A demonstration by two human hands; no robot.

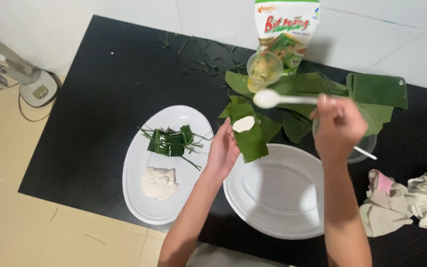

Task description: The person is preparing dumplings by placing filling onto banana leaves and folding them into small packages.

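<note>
Left hand (222, 152): its grip was half open, palm turned up, the fingers curled under a strip of green leaf (248, 132) that lay across them.
Leaf strip: it sat above the gap between the two plates, carrying a small flat white piece of dough (243, 124) near its upper end.
Right hand (338, 129): its grip was closed around the handle of a white plastic spoon (272, 99), bowl pointing left.
Spoon: its bowl hovered just above the leaf strip and just below a clear cup.
Clear cup (264, 70): it stood on the counter (109, 84) at the far side, with yellowish filling inside, touching the front of the pouch.
Pouch (286, 27): an upright white packet at the far edge, with red lettering and a green and orange picture.
Loose leaves (376, 91): broad green pieces spread right of the cup.
Left plate (137, 163): an oval white plate holding a lump of pale dough (159, 183) and folded green parcels (170, 142).
Right plate (273, 190): an oval white plate beneath the hands.
Clear bowl (364, 146): mostly hidden behind the right hand.
Cloth (411, 198): a crumpled pale rag at the right edge.
</note>
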